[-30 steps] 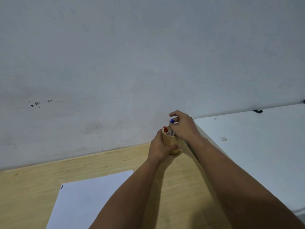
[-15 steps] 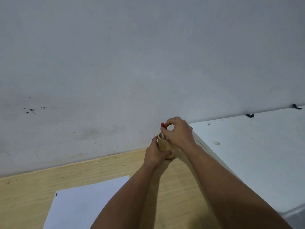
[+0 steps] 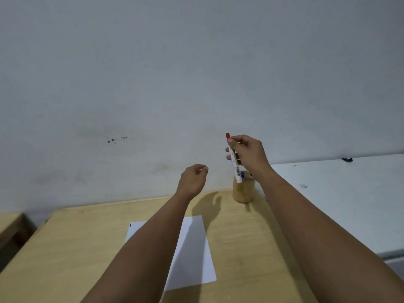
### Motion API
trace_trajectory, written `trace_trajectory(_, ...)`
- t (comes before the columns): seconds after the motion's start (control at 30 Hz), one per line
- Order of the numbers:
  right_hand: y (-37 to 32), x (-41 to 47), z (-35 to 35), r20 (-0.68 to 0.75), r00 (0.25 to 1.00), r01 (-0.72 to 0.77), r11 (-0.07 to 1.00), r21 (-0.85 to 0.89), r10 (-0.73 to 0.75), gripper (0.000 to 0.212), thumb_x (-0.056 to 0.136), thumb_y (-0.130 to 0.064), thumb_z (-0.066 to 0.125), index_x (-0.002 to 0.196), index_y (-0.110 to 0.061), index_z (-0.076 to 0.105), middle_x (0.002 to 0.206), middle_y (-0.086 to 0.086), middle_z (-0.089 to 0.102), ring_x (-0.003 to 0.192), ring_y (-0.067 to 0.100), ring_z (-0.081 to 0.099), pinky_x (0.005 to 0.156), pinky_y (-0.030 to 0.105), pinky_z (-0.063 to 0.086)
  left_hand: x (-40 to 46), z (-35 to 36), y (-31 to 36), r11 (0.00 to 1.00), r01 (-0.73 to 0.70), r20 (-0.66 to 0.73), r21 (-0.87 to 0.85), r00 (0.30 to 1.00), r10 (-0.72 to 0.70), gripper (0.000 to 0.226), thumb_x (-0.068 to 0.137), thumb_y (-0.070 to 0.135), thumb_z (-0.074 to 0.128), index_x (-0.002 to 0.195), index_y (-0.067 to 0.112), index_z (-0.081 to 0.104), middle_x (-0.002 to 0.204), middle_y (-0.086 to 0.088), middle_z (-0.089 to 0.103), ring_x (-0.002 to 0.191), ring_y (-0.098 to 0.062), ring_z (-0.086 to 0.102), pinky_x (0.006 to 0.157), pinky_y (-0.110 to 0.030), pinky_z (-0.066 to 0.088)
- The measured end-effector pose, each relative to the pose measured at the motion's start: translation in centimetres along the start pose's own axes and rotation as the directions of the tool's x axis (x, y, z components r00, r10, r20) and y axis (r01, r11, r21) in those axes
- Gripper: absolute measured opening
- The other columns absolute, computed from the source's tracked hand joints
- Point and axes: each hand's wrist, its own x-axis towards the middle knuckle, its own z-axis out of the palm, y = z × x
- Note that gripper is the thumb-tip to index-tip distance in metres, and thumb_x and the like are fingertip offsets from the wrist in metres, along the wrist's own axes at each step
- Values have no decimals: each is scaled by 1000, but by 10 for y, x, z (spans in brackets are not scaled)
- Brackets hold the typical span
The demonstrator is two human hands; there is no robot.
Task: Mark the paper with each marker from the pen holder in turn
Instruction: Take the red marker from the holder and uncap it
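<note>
My right hand (image 3: 248,152) grips a white marker with a red cap (image 3: 233,159), held upright just above the wooden pen holder (image 3: 242,191) at the back of the desk. A blue-capped marker (image 3: 242,174) still stands in the holder. My left hand (image 3: 192,180) hovers left of the holder with loosely curled fingers and nothing in it. A white sheet of paper (image 3: 192,252) lies on the wooden desk (image 3: 72,248) in front of me, partly covered by my left forearm. A small dark mark sits at the paper's far left corner.
A grey-white wall rises right behind the desk. A white table (image 3: 341,197) adjoins the desk on the right, with a small dark clip (image 3: 347,159) at its far edge. Another wooden surface (image 3: 8,224) shows at the far left.
My right hand has pulled the red-capped marker up out of the holder. My left hand has let go of the holder and moved left. The camera has tilted so more of the desk shows.
</note>
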Motion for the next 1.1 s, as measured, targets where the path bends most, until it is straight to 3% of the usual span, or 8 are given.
trace_trajectory(0.07, -1, -18, 20, 67, 994, -87, 996, 30, 84, 11, 103, -19, 70, 102, -10, 78, 96, 18, 78, 66, 22, 73, 80, 41, 65, -10, -27, -5, 999, 13, -48, -44, 999, -15, 35, 103, 45, 49, 111, 19, 71, 110, -2, 76, 104, -25, 72, 91, -45, 56)
trace_trajectory(0.23, 4, -60, 73, 326, 925, -198, 980, -21, 194, 10, 100, -7, 72, 106, -12, 78, 103, 12, 78, 77, 18, 70, 73, 30, 64, -47, -90, -20, 991, 32, -152, -130, 987, -52, 57, 102, 60, 46, 93, 10, 73, 83, -3, 77, 68, -17, 69, 74, -35, 55)
trace_trajectory(0.33, 14, -76, 105, 477, 856, -181, 980, -86, 200, 10, 100, -21, 75, 107, -18, 81, 106, 9, 83, 73, 14, 69, 64, 28, 57, -68, -123, -32, 996, 51, -170, -74, 983, -63, 74, 99, 71, 40, 71, 6, 63, 69, -3, 69, 62, -21, 60, 68, -35, 51)
trace_trajectory(0.43, 24, -91, 145, 583, 779, -175, 973, -150, 230, 18, 102, -30, 73, 113, -17, 81, 97, 7, 82, 62, 12, 59, 57, 27, 47, -82, -152, -50, 998, 46, -170, -35, 984, -51, 71, 100, 70, 40, 67, 8, 53, 67, -9, 51, 62, -22, 46, 63, -36, 41)
trace_trajectory(0.6, 35, -109, 202, 635, 738, -187, 973, -133, 229, 30, 100, -25, 75, 112, 2, 79, 89, 10, 81, 61, 15, 54, 54, 27, 43, -97, -199, -85, 996, 78, -123, -32, 989, -82, 65, 104, 56, 47, 50, 25, 63, 61, -7, 44, 56, -21, 39, 58, -31, 35)
trace_trajectory(0.73, 44, -115, 235, 667, 712, -146, 975, -165, 220, 29, 98, -30, 77, 108, -3, 81, 89, 8, 82, 62, 14, 54, 56, 26, 44, -100, -222, -111, 992, 129, -68, 13, 990, -128, 59, 106, 50, 47, 58, 16, 54, 52, 4, 42, 49, -16, 33, 53, -29, 31)
trace_trajectory(0.97, 67, -102, 260, 635, 750, -93, 980, -176, 186, 27, 99, -29, 77, 101, -3, 82, 85, 5, 80, 57, 11, 52, 52, 22, 42, -80, -231, -130, 974, 165, -79, 152, 985, -154, 52, 107, 37, 47, 63, 9, 43, 58, -3, 33, 46, -14, 27, 52, -31, 24)
trace_trajectory(1.1, 86, -88, 255, 608, 789, 153, 929, -337, 90, 15, 98, -24, 76, 96, -11, 82, 80, -1, 80, 53, 2, 54, 59, 21, 44, -68, -228, -150, 970, 235, -218, 58, 951, -218, 57, 108, 33, 45, 59, 4, 42, 62, 0, 46, 52, -16, 37, 55, -32, 28)
